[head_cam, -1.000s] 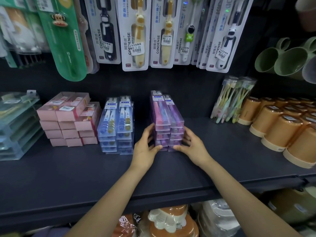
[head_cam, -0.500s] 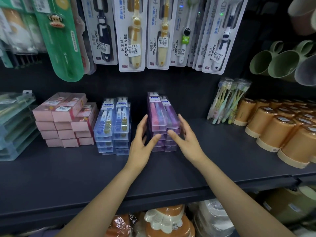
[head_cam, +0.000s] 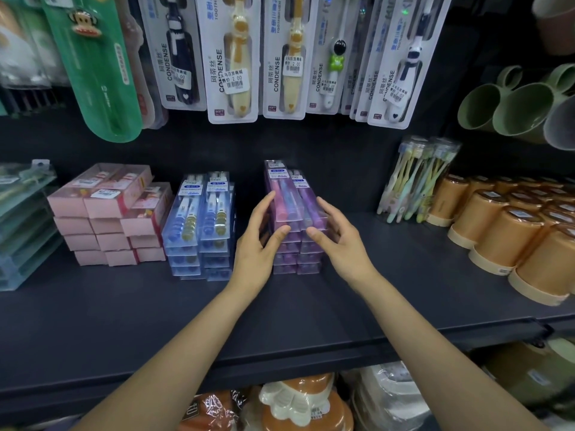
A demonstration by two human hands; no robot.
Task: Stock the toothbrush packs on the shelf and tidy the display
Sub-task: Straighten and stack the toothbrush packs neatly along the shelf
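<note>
Purple toothbrush packs [head_cam: 294, 213] stacked between both hands, each holding brushes.

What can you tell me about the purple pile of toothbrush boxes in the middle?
The purple toothbrush pack stack is two columns of clear purplish plastic boxes lying flat, several layers high, with pink and purple brushes visible inside and small labels at the far ends. It stands on the dark shelf. The left hand and right hand flank its upper boxes, thumbs at the front.
</note>
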